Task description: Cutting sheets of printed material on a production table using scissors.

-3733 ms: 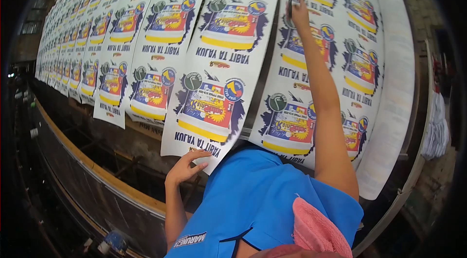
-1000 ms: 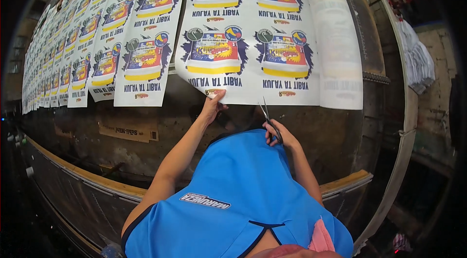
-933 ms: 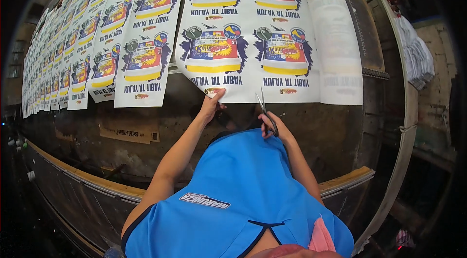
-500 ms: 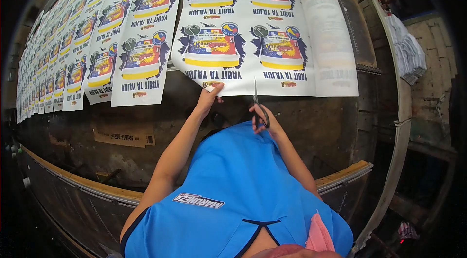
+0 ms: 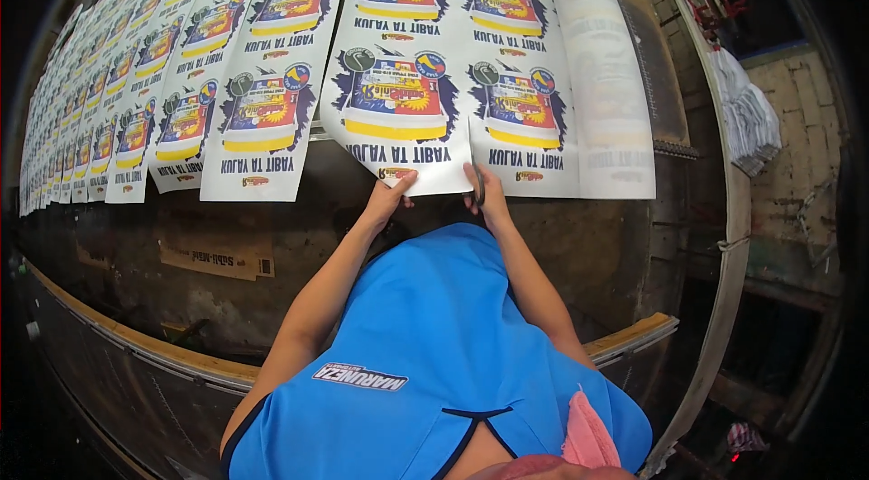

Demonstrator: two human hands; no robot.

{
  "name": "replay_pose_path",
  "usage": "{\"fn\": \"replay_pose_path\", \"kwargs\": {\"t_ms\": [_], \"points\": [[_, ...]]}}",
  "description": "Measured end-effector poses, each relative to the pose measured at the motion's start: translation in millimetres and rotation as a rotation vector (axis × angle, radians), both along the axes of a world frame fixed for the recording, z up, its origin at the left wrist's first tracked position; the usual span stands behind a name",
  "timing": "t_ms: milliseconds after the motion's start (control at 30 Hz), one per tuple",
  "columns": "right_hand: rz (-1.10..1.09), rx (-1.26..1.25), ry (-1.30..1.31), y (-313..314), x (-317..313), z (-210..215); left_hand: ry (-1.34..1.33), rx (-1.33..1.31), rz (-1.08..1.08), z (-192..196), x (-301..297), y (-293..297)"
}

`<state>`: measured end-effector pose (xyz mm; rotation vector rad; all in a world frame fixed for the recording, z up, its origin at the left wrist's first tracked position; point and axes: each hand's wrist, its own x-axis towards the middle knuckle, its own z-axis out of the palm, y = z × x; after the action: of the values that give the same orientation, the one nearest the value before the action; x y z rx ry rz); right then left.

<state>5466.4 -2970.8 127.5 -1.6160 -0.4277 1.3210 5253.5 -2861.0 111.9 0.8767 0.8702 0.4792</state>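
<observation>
A large white sheet (image 5: 457, 138) printed with repeated colourful logos hangs over the table's near edge. My left hand (image 5: 391, 194) pinches its lower edge, thumb on top, below a left-column print. Just to the right, my right hand (image 5: 491, 196) is closed around black-handled scissors (image 5: 479, 185), its thumb against the sheet's edge. Fingers and paper mostly hide the scissors, and no blades show. A cut runs up from the bottom edge between the two columns of prints, its sides slightly parted.
On the left, several overlapping printed strips (image 5: 258, 123) lie in a row. The sheet's plain right part (image 5: 611, 91) curves over the table's side. Below are a brown cardboard piece (image 5: 213, 256) and a wooden-edged rail (image 5: 149, 342). Stacked white cloths or sheets (image 5: 748, 114) hang at the right.
A cut now shows in the sheet where the scissors blades stood upright. My right hand has turned the scissors and come up to the edge. My left hand keeps its pinch.
</observation>
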Motion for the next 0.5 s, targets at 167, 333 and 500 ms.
{"fn": "replay_pose_path", "kwargs": {"t_ms": [167, 333, 500], "points": [[-0.090, 0.200, -0.018, 88.2, 48.9, -26.1, -0.016, 0.007, -0.006, 7.1, 1.3, 5.4], [-0.069, 0.232, -0.154, 180.0, 87.7, -39.1, 0.029, -0.045, 0.009, 19.4, 1.9, 9.9], [-0.017, 0.122, -0.210, 277.9, 145.3, -28.8, 0.106, -0.132, -0.020, 28.2, -4.5, 20.2]]}}
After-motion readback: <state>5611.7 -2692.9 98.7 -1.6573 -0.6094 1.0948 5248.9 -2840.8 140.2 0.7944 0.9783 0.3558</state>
